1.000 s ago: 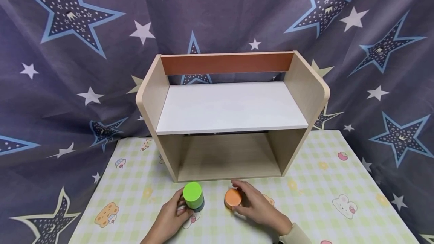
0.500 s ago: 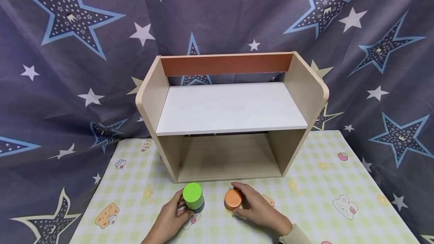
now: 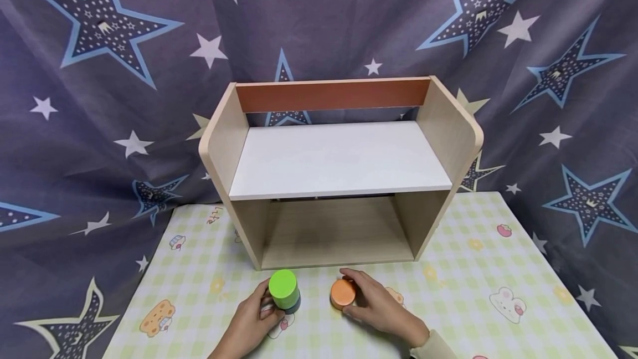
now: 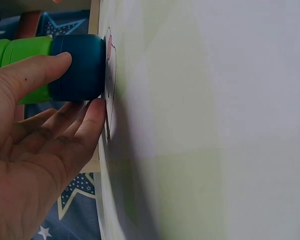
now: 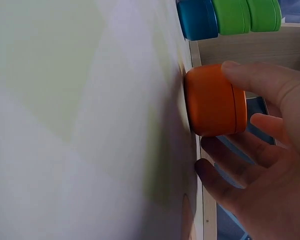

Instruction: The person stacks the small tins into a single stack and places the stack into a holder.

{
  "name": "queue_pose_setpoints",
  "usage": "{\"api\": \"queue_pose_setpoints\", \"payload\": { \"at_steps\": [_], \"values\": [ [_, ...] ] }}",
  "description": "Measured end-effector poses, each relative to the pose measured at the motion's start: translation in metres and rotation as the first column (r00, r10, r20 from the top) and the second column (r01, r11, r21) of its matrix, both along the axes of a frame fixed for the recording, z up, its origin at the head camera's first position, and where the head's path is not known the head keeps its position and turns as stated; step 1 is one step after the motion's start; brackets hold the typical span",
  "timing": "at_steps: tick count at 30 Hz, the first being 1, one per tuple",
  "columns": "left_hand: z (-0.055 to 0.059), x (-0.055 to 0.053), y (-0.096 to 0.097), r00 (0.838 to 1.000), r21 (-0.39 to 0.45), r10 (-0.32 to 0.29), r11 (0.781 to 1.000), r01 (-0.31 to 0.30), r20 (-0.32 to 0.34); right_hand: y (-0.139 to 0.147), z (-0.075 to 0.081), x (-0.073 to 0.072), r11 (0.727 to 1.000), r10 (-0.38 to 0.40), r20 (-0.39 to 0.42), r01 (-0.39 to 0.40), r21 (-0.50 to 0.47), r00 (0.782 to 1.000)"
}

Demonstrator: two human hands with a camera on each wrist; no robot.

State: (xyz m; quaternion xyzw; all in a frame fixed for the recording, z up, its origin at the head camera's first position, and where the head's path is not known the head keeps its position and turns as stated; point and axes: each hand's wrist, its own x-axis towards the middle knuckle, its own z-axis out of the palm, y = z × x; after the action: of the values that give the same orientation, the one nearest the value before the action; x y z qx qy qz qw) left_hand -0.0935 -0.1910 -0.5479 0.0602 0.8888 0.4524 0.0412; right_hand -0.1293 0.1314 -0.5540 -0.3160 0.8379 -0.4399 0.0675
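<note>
A short stack stands upright on the tablecloth at the front: a blue cylinder (image 4: 82,62) at the bottom, green cylinders (image 3: 283,288) above it. My left hand (image 3: 249,317) holds this stack from the left; in the left wrist view its thumb lies on the blue cylinder and its fingers curve round the far side. To the right, apart from the stack, a squat orange cylinder (image 3: 343,293) with a seam near its top rests on the cloth. My right hand (image 3: 376,306) holds it from the right, thumb on one side and fingers around the other, partly apart from it.
Behind both hands stands a wooden shelf unit (image 3: 341,157) with a white upper board, an open lower compartment and a brown back rail. The green-checked tablecloth (image 3: 194,281) covers the table. A star-patterned curtain (image 3: 164,98) hangs behind.
The head view has shifted very slightly. Both hands and the cylinders stay where they were.
</note>
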Motion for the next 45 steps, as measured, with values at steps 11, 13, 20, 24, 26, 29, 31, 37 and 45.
{"api": "queue_pose_setpoints", "payload": {
  "at_steps": [11,13,20,24,26,29,31,37,45],
  "values": [
    [-0.001,0.000,-0.001,1.000,0.000,-0.004,1.000,0.004,-0.009,-0.001,-0.001,0.000,1.000,-0.005,-0.008,0.005,-0.001,1.000],
    [-0.001,0.000,-0.001,1.000,0.005,-0.006,1.000,0.006,-0.008,0.000,-0.001,0.000,1.000,-0.003,-0.007,0.003,-0.003,1.000],
    [0.000,0.000,-0.001,1.000,-0.003,-0.006,1.000,0.006,-0.006,0.000,0.000,0.000,1.000,0.001,-0.009,-0.001,-0.011,1.000],
    [0.000,0.000,-0.001,1.000,-0.004,-0.006,1.000,0.006,-0.005,0.001,0.001,0.000,1.000,0.003,-0.009,-0.003,-0.021,1.000],
    [0.000,0.000,-0.001,1.000,0.003,-0.008,1.000,0.008,-0.002,0.001,0.002,0.000,1.000,0.003,-0.016,-0.004,-0.022,1.000],
    [0.000,0.000,-0.001,1.000,0.025,-0.014,1.000,0.014,0.006,0.001,0.003,0.000,1.000,0.004,-0.027,-0.005,-0.026,1.000],
    [0.000,0.000,-0.001,1.000,0.028,-0.018,0.999,0.017,0.008,0.001,0.005,0.001,0.999,0.005,-0.033,-0.006,-0.031,0.999],
    [-0.001,0.000,-0.001,1.000,0.016,-0.017,1.000,0.016,0.008,0.000,0.009,0.001,0.998,0.010,-0.033,-0.012,-0.056,0.999],
    [-0.001,-0.001,-0.001,1.000,0.031,-0.020,0.999,0.020,0.019,-0.002,0.015,0.001,0.995,0.023,-0.085,-0.031,-0.093,0.996]
  ]
}}
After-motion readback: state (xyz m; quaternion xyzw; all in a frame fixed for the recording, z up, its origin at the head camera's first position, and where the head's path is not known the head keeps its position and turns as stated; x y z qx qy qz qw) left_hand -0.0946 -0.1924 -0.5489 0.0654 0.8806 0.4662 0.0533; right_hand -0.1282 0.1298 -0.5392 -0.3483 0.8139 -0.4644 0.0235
